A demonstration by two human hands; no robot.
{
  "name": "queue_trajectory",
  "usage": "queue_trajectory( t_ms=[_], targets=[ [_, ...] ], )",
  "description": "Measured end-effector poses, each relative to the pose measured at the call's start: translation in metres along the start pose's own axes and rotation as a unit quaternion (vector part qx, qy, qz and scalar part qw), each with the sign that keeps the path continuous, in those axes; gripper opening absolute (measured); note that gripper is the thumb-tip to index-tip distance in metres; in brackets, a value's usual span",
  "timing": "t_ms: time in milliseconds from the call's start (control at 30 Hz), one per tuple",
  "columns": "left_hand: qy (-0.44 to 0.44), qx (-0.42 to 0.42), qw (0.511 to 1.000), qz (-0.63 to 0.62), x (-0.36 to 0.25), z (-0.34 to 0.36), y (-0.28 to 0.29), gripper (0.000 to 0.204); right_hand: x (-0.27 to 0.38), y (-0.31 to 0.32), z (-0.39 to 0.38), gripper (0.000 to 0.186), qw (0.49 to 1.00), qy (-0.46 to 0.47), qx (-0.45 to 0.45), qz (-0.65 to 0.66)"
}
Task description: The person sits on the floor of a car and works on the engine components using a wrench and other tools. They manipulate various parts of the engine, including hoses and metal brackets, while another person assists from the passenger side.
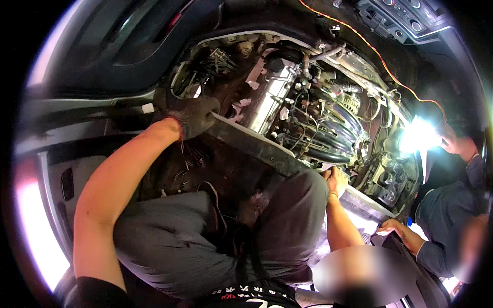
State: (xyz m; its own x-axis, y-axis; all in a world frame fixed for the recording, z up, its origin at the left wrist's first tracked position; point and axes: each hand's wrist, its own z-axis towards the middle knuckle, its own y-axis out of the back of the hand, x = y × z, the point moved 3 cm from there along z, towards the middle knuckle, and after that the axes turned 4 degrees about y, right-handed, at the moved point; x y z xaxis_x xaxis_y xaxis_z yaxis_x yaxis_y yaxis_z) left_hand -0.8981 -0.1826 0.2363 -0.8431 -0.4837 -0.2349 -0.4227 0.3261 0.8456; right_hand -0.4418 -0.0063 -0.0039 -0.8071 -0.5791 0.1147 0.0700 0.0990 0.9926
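My left hand [196, 117], in a dark glove, is closed on the metal edge [246, 136] along the near side of an opening with an engine inside. My bare right hand [335, 180] is curled at that edge near the black intake pipes [328, 126]; what its fingers hold is hidden. A silver ribbed cover [272, 97] lies left of the pipes amid hoses, wires and metal parts. My bent knees in grey trousers [287, 220] sit below the opening, and thin loose pieces [187, 156] lie on the dark floor beneath my left hand.
At right, a co-worker [444, 210] in dark clothes holds a bright lamp [418, 134], with another hand [390, 226] at the lower edge. A dark panel [118, 46] is upper left, a control panel [403, 15] top right. An orange cable [380, 56] runs across the upper right.
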Motion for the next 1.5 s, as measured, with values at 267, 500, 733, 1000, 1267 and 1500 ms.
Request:
queue_trajectory(
  t_ms=[267, 500, 733, 1000, 1267, 1500],
  targets=[
    [0.043, -0.061, 0.997, -0.008, 0.034, -0.083, 0.039, 0.032, 0.013, -0.005, 0.001, 0.023, 1.000, -0.011, -0.005, -0.019],
    [-0.036, 0.064, 0.989, -0.128, -0.004, -0.008, -0.002, 0.035, 0.023, 0.064, -0.003, 0.028, 0.959, -0.130, 0.227, 0.106],
    [-0.030, 0.192, 0.977, -0.088, 0.158, 0.027, -0.088, 0.027, 0.067, 0.026, -0.039, 0.028, 0.982, -0.041, -0.078, 0.168],
    [-0.033, 0.252, 0.967, 0.017, -0.004, 0.008, -0.042, 0.029, 0.075, 0.044, -0.004, 0.020, 0.965, -0.024, 0.175, 0.191],
    [0.000, -0.001, 0.999, -0.036, -0.033, -0.045, 0.019, 0.023, 0.037, 0.022, -0.020, 0.023, 0.996, -0.001, -0.008, 0.084],
    [0.074, 0.010, 0.966, -0.248, 0.045, -0.084, -0.010, 0.018, 0.045, -0.006, -0.034, 0.027, 0.997, -0.016, 0.054, 0.054]
  ],
)
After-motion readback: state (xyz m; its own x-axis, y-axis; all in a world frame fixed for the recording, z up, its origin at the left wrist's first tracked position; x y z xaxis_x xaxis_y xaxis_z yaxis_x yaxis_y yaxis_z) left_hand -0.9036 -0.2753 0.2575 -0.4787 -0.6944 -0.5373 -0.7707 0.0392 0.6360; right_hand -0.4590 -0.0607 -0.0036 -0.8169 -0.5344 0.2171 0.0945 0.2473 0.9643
